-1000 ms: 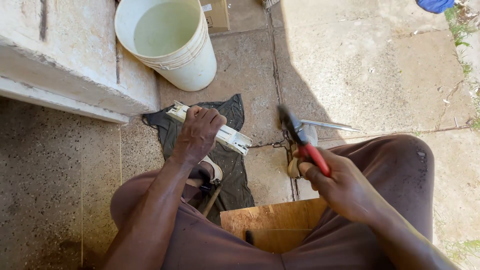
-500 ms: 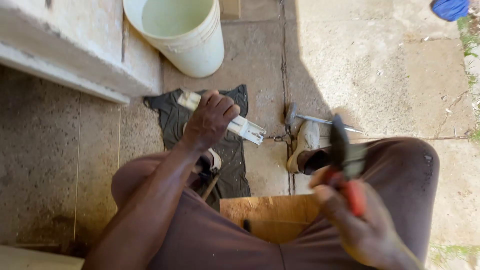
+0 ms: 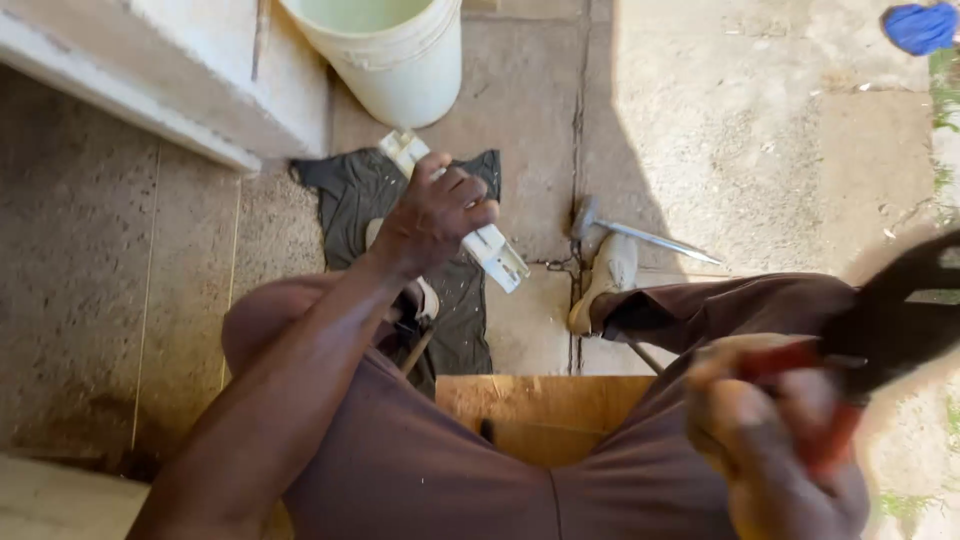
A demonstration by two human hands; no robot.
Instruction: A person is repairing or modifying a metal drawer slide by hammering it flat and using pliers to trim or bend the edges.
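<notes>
My left hand (image 3: 435, 215) grips a long pale grey-white bar-shaped part (image 3: 492, 247), lifted above a dark cloth (image 3: 350, 195) on the ground. One end of the part shows beyond my knuckles near the bucket; the other end pokes toward my shoe. My right hand (image 3: 770, 440) is low at the right, blurred, closed on red-handled pliers (image 3: 880, 330) whose dark jaws point up and right. I sit on a wooden box (image 3: 540, 410), legs in brown trousers.
A white plastic bucket (image 3: 385, 50) stands at the top, beside a concrete step (image 3: 150, 70). A metal rod with a rounded head (image 3: 640, 235) lies on the paving by my pale shoe (image 3: 605, 280). A blue item (image 3: 920, 28) lies at the top right corner.
My right hand with the pliers has swung from the middle down and out to the right. My left hand has raised the pale part off the cloth. The view tilted downward.
</notes>
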